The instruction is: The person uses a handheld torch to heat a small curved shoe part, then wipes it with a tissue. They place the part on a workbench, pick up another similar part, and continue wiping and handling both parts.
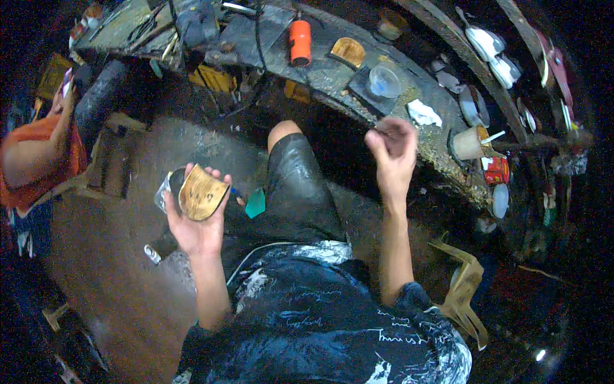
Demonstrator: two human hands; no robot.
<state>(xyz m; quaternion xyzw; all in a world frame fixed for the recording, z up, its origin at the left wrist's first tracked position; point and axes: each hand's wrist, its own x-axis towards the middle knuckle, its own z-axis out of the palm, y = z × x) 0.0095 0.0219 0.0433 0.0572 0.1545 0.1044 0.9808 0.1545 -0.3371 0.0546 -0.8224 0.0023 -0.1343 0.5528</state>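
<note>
My left hand point(198, 224) holds a curved, tan wood-like piece point(206, 194) with a rounded end, a dark rim and marks on its face. Fingers wrap behind it, and a dark, shiny item shows partly beside it, too hidden to name. Raised near the bench edge, my right hand point(393, 153) has curled fingers smeared by motion; whether anything is in them I cannot make out. A small green flat piece point(255, 203) lies beside my thigh. On the bench rests a similar tan piece point(348, 52).
Along the bench point(243, 41) stand an orange cylinder point(299, 43), a clear bowl point(384, 80), a crumpled white cloth or tissue point(424, 113) and a tub point(468, 143) with a stick. White shoes point(494, 54) sit on a rack at right. A person in orange point(48, 150) sits at left.
</note>
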